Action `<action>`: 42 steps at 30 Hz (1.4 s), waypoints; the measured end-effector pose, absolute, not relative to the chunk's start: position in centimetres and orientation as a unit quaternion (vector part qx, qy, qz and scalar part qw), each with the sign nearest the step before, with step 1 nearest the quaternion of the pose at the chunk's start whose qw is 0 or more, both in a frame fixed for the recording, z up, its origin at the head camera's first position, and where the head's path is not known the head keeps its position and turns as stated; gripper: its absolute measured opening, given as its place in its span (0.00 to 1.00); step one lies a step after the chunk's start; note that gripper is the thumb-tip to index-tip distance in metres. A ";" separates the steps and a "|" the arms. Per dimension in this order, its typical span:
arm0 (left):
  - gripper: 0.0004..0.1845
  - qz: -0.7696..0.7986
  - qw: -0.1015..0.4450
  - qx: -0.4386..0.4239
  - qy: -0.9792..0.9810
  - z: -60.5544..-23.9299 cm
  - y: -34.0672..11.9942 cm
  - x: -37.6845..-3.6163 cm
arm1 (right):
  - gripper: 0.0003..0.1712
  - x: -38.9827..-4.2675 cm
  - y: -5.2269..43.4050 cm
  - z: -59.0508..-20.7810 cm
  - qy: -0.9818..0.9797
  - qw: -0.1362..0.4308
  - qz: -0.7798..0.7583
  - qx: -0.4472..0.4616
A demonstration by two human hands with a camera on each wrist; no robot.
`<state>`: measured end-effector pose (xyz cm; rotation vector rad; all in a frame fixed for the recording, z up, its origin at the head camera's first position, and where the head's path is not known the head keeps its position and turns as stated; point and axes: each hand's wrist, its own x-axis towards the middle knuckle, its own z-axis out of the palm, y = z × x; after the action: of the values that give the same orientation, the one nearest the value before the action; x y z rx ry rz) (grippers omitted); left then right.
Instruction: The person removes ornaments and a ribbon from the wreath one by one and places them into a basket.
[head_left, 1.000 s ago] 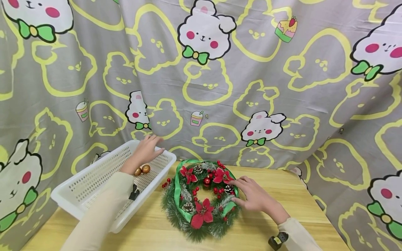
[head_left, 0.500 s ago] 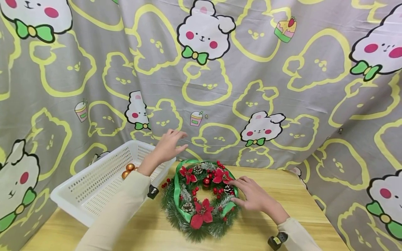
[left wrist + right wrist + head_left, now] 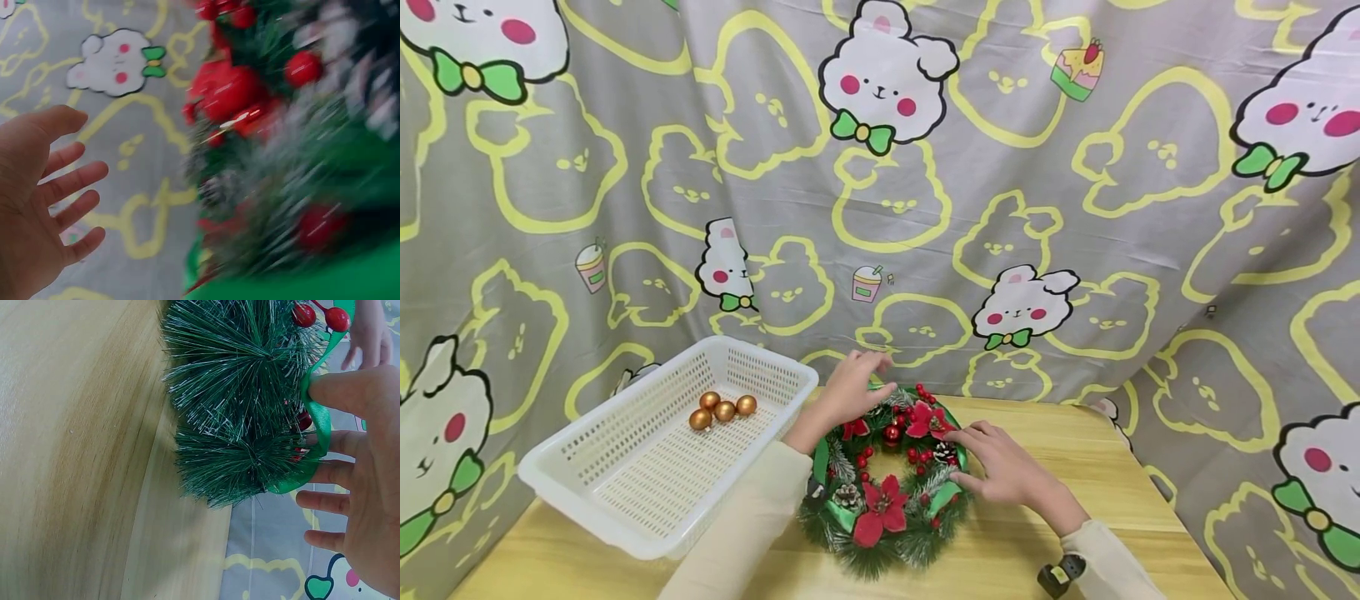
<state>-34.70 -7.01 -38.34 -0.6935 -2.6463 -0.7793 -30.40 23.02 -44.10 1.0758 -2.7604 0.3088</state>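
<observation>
A green wreath lies on the table, trimmed with red poinsettias, red berries, pinecones and a green ribbon. Over its far left part my left hand hovers, covering some of the ribbon and one flower. The left wrist view shows that hand with fingers spread and nothing in it. At the wreath's right side is my right hand. Its fingers are extended along the ribbon, the thumb near the ribbon's edge; firm contact is hard to tell.
To the left stands a white perforated basket with several gold balls inside. A patterned curtain hangs directly behind the wooden table.
My left hand has moved right, from above the basket to above the wreath, uncovering the gold balls. My right hand stays beside the wreath.
</observation>
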 end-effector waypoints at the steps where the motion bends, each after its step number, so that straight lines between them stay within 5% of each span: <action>1: 0.18 -0.272 0.145 -0.240 -0.920 -38.8 -6.7 -34.7 | 0.33 -30.4 23.0 -44.1 -0.924 0.081 0.104 0.360; 13: 0.18 -0.235 0.104 -0.210 -0.944 -43.2 -5.1 -35.0 | 0.33 -30.5 23.1 -44.2 -0.923 0.081 0.106 0.360; 42: 0.23 -0.080 0.097 -0.194 -0.973 -44.8 -3.5 -35.1 | 0.33 -30.3 22.9 -44.2 -0.923 0.089 0.101 0.361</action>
<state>-35.12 -3.47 -44.79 -0.5759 -2.8809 -0.2366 -30.31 22.91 -44.17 1.0742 -2.7456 0.2994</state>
